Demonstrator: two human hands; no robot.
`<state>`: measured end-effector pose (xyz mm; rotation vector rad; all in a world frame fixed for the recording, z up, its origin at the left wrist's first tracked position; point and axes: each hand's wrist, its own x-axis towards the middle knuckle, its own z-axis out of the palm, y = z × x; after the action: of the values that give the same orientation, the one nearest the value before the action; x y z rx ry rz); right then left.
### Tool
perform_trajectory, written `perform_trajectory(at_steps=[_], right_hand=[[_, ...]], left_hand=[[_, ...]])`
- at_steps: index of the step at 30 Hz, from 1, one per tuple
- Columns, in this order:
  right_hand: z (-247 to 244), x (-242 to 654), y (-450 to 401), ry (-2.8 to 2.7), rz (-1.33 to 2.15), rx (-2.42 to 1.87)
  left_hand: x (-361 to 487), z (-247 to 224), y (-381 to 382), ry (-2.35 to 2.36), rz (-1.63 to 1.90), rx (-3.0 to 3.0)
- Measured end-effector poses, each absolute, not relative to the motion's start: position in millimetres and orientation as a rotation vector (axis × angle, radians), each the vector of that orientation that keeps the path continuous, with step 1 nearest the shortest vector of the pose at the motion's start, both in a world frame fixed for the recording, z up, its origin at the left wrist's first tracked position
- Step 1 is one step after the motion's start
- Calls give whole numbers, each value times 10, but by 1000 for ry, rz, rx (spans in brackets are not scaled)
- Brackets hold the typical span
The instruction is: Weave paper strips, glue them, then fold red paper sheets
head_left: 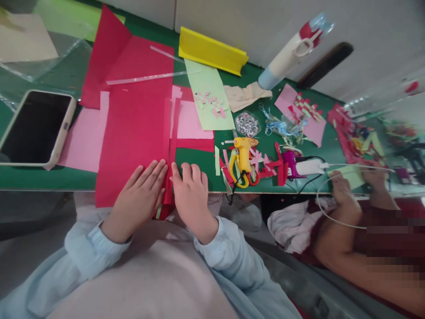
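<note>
A large red paper sheet [133, 128] lies on the green table and hangs a little over its front edge. My left hand [141, 195] rests flat on the sheet's lower right part, fingers stretched out and close together. Along the sheet's right side runs a narrow red paper strip [172, 141]. My right hand [191, 195] is at the lower part of this strip, its fingers bent and its index finger and thumb on the strip. Pink paper [194, 119] lies beneath and to the right of the strip.
A phone [36, 128] lies at left. A yellow hot glue gun [244, 153], scissors [244, 179], paper scraps [267, 166] and a dish of beads [247, 124] are right. Behind stands a tumbler [288, 55]. Another person's hands [343, 190] hold green paper at far right.
</note>
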<state>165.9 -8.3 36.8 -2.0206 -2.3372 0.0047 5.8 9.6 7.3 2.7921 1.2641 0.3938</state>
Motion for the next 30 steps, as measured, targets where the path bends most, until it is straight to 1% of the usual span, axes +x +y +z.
perform_trajectory(at_steps=[16,22,30], right_hand=[[366,1654,-77,-2323,71,-2050],[403,1811,-38,-2261,123,-2026],[407,1776,-58,-2328,116,-1953]], left_hand=[[126,88,24,1364,396,2779],[69,141,80,1274,330,2781],[-55,150,327,1066,369,2852]])
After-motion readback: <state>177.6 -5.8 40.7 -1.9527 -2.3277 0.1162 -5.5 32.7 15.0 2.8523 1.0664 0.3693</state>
